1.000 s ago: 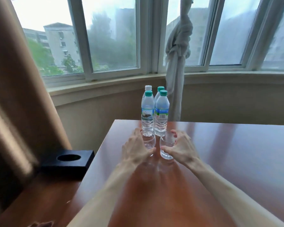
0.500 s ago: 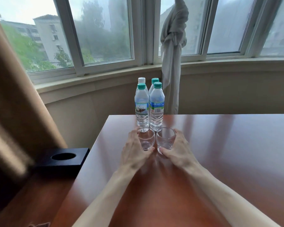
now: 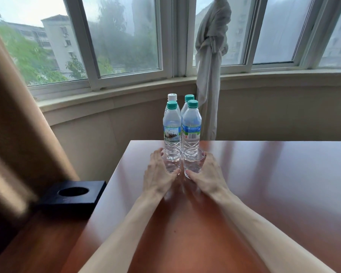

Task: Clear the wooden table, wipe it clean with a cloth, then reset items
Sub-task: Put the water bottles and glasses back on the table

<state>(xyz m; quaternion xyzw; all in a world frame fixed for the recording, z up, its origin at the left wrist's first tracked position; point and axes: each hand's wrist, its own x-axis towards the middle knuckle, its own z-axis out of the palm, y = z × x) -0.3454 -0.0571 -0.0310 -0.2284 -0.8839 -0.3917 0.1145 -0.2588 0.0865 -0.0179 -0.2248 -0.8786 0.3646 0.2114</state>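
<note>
Two clear drinking glasses and four water bottles stand on the wooden table (image 3: 264, 184), all gathered near its far edge at about 12 o'clock from the person. The left glass (image 3: 172, 161) and the right glass (image 3: 193, 161) sit side by side, nearly touching, upright and seemingly holding nothing, though clear glass makes that hard to judge. Just behind them, toward 12 o'clock, the bottles form a tight two-by-two block: a front left bottle (image 3: 172, 127) and a front right bottle (image 3: 191, 125), each with a green cap and a printed label, then a white-capped bottle (image 3: 172, 97) and a rear green-capped bottle (image 3: 189, 97) mostly hidden behind those. The left hand (image 3: 158, 178) wraps its fingers and thumb round the left glass from the 9 o'clock side; the right hand (image 3: 205, 176) grips the right glass the same way from 3 o'clock. The tabletop is glossy reddish-brown wood that mirrors the window light. At 9 o'clock, off the table's left edge, a black square holder (image 3: 71, 198) with a round hole sits on a lower wooden surface. Beyond the table, a curved bay of white-framed windows (image 3: 126, 56) looks onto misty buildings and trees; a knotted pale curtain (image 3: 211, 56) hangs at 12 o'clock and a tan drape (image 3: 14, 115) fills 10 o'clock.
</note>
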